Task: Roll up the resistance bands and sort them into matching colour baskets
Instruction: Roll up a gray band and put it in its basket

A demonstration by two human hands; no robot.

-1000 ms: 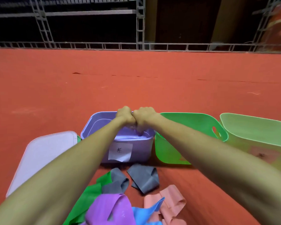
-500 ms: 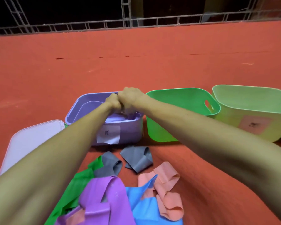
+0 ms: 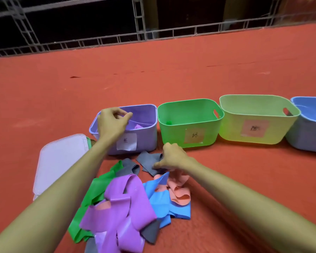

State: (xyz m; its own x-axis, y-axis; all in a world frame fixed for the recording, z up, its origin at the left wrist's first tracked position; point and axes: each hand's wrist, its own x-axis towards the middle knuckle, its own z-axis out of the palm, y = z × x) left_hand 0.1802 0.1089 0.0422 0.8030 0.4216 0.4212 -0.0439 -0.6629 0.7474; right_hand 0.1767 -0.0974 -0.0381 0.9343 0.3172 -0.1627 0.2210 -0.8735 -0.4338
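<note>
Left hand [image 3: 112, 123] hangs loosely curled, empty, over the lilac plastic basket [image 3: 146, 140]; right hand [image 3: 172, 157] seemingly pinches a grey rubber band [image 3: 146, 161].

On the red floor [image 3: 153, 79], a row of purple basket [image 3: 146, 139], green basket [image 3: 173, 136], yellow-green basket [image 3: 232, 130] and blue basket [image 3: 306, 137], a pale lid [image 3: 60, 161] left of the purple one, and nearer, a tangled heap of bands [image 3: 128, 203], a grey band [image 3: 146, 161] at its far edge.

Bare forearms [image 3: 67, 190], left hand [image 3: 111, 123], right hand [image 3: 172, 157]
</note>
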